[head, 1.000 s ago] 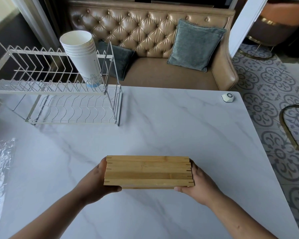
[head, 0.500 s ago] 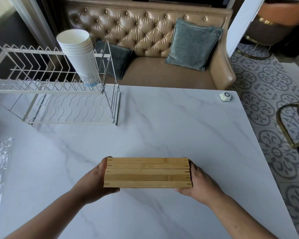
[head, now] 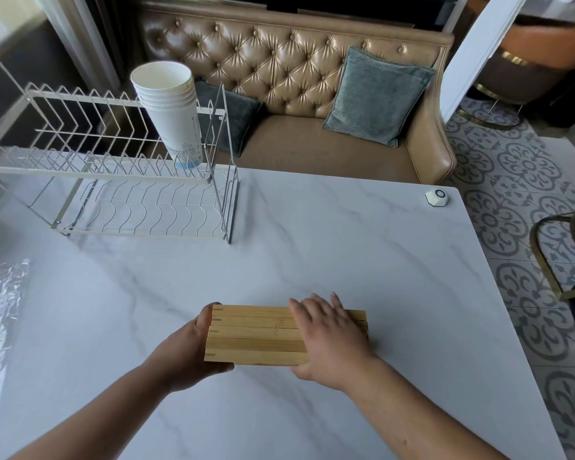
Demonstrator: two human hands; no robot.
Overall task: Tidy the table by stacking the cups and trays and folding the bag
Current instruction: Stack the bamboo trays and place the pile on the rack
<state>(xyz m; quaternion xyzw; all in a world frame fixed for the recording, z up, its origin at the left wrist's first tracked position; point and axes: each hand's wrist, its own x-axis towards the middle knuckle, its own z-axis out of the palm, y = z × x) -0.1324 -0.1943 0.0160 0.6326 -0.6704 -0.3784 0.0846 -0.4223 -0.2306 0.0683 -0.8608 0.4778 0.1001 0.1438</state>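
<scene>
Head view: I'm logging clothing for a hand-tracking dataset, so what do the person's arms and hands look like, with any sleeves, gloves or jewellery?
Both arms are bare as far as the frame shows, with no sleeves in view. The left hand and right hand wear no gloves. No watch, bracelet or ring shows on the visible sides of the wrists and fingers.

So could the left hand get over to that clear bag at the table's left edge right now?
Probably yes, once it lets go: the left hand is gripping the stacked wooden trays, but only bare marble table lies between it and the bag.
</scene>
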